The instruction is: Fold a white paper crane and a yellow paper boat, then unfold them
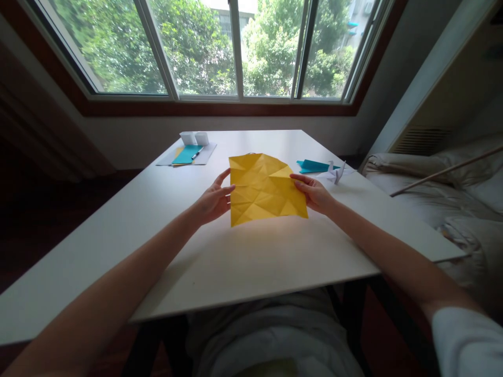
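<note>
A creased yellow paper square [264,189] is held up a little above the white table [243,262], near its middle. My left hand [213,200] pinches the sheet's left edge. My right hand [314,192] pinches its right edge. The sheet shows many fold lines and is spread nearly flat, tilted toward me.
A teal folded paper [314,166] and a small white paper crane [336,173] lie at the right. At the back left, a grey sheet [206,153] carries teal paper [187,154], a pen [196,153] and a white object [194,137]. A bed [451,193] adjoins the table's right side.
</note>
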A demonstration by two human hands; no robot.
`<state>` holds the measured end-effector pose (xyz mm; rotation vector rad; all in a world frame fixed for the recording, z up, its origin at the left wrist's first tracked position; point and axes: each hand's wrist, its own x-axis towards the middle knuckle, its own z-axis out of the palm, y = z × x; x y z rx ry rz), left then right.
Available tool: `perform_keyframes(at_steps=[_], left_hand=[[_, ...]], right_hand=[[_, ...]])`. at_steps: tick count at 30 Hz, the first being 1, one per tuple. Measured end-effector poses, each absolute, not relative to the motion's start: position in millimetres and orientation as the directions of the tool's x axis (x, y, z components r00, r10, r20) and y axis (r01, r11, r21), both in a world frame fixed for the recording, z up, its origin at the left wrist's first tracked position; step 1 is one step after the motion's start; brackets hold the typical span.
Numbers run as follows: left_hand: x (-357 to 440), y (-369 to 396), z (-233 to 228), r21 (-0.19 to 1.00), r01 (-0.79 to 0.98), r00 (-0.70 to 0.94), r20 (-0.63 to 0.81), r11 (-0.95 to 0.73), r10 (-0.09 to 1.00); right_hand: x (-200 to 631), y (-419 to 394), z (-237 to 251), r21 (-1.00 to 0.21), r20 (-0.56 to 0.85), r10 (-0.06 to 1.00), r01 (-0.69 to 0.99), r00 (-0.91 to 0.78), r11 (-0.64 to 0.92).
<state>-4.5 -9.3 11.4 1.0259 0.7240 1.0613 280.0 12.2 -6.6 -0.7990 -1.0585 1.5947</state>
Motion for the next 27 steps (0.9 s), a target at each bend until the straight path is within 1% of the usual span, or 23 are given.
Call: perform_keyframes(at_steps=[3, 7, 10, 14, 20, 23, 27], left_hand=[[4.4, -15.5, 12.2, 0.943, -0.321, 0.325, 0.019, 0.092, 0.945], [8.0, -18.0, 13.0, 0.949, -0.315, 0.212, 0.056, 0.014, 0.976], [5.6, -14.6, 11.1, 0.95, -0.311, 0.166, 0.089, -0.033, 0.982], [3.5, -11.0, 8.2, 0.961, -0.277, 0.174, 0.071, -0.021, 0.982], [4.7, -11.7, 8.5, 0.963, -0.269, 0.165, 0.076, -0.03, 0.983], [4.3, -11.3, 9.4, 0.96, -0.278, 0.135, 0.065, -0.025, 0.989], [4.5, -11.5, 10.9, 0.951, -0.306, 0.114, 0.079, -0.04, 0.99]], right_hand=[[275.8, 9.9, -6.0, -0.931, 0.028, 0.973, -0.361, -0.228, -0.058], [274.8, 8.8, -5.9, -0.936, 0.044, 0.967, -0.35, -0.252, -0.049], [275.1, 8.3, -5.6, -0.943, 0.052, 0.971, -0.331, -0.233, -0.029], [275.3, 6.4, -2.3, -0.943, 0.081, 0.974, -0.332, -0.21, 0.007], [275.2, 4.6, 1.0, -0.953, 0.068, 0.967, -0.303, -0.246, -0.01], [274.1, 4.2, 0.0, -0.96, 0.076, 0.966, -0.279, -0.247, 0.004], [272.1, 3.5, -1.7, -0.956, 0.111, 0.96, -0.291, -0.258, 0.032]])
